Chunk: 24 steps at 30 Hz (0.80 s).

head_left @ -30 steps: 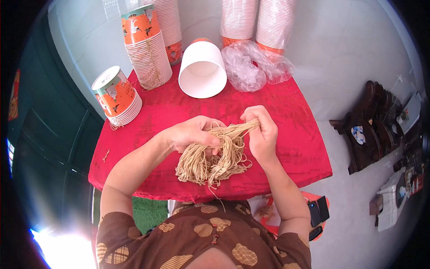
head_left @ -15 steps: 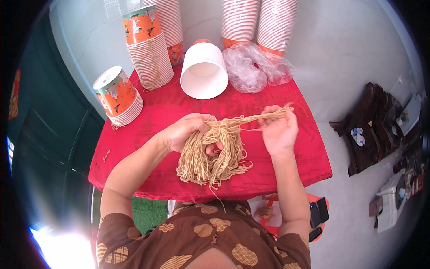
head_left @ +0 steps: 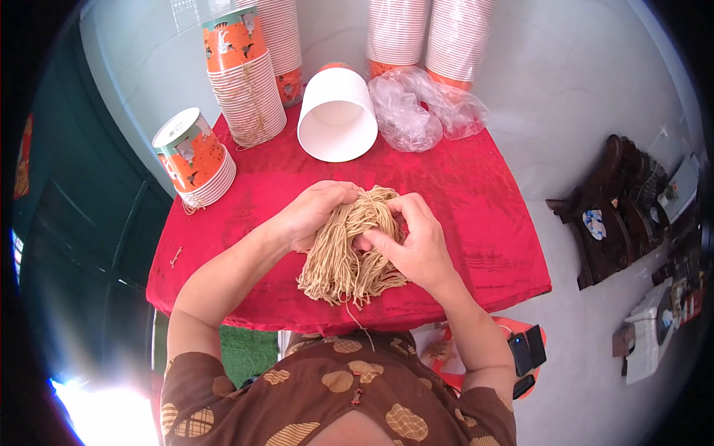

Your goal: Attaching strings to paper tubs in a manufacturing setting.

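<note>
With left hand (head_left: 318, 212) clamped on the tan string bundle's (head_left: 342, 256) far-left side and right hand (head_left: 420, 241) pinching its right, imo tease strands gently to dodge snags.

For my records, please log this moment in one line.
left hand: holding string bundle | right hand: touching its strands | beyond: white tub

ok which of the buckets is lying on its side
The white bucket just left of the crumpled clear plastic bag: its open mouth faces the camera. The other buckets stand in upright stacks.
</note>
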Each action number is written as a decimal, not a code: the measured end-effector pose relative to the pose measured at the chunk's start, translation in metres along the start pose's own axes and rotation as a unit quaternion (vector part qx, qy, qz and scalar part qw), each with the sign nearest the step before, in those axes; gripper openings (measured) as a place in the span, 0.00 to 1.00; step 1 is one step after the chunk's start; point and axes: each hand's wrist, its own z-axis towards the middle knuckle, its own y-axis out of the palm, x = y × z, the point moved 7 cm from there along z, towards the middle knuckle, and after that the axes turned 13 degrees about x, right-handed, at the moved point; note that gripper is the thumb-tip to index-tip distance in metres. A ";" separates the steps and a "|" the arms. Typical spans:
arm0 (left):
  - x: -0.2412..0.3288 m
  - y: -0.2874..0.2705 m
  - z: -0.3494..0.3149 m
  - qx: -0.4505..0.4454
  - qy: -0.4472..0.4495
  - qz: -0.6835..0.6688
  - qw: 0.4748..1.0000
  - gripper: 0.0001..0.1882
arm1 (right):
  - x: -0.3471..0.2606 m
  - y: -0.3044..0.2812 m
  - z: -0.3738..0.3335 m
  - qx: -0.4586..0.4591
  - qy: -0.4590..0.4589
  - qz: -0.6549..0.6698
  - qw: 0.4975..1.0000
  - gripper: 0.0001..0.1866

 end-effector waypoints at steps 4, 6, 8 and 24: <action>0.004 0.001 -0.006 -0.022 -0.003 -0.002 1.000 0.15 | 0.044 0.012 -0.015 -0.074 0.321 0.303 0.894 0.07; 0.005 -0.001 -0.004 -0.034 0.003 -0.005 0.999 0.15 | 0.047 0.012 -0.016 -0.076 0.332 0.334 0.879 0.08; 0.007 0.002 -0.007 -0.032 0.005 -0.006 0.999 0.15 | 0.045 0.013 -0.015 -0.077 0.342 0.364 0.863 0.08; 0.013 -0.005 -0.002 -0.050 0.062 -0.045 0.996 0.13 | 0.041 0.001 -0.004 -0.093 0.344 0.405 0.842 0.13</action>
